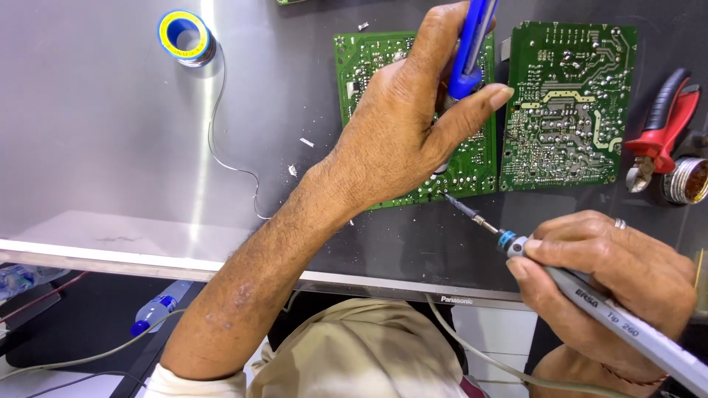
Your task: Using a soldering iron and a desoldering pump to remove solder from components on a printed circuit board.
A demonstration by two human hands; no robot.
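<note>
My left hand (398, 140) grips the blue pump (472, 51) over the green board (472, 173) on the desk (110, 147). My right hand (605, 273) grips the hot iron (590, 298). I should keep its tip steady.

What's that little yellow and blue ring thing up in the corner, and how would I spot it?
Start at the shiny grey metal worktop and look to its far left corner, well away from the two green circuit boards and both hands. There sits a small spool of solder wire, with a thin strand trailing off it toward the left hand. Its round shape and yellow rim around a blue centre set it apart.
</note>
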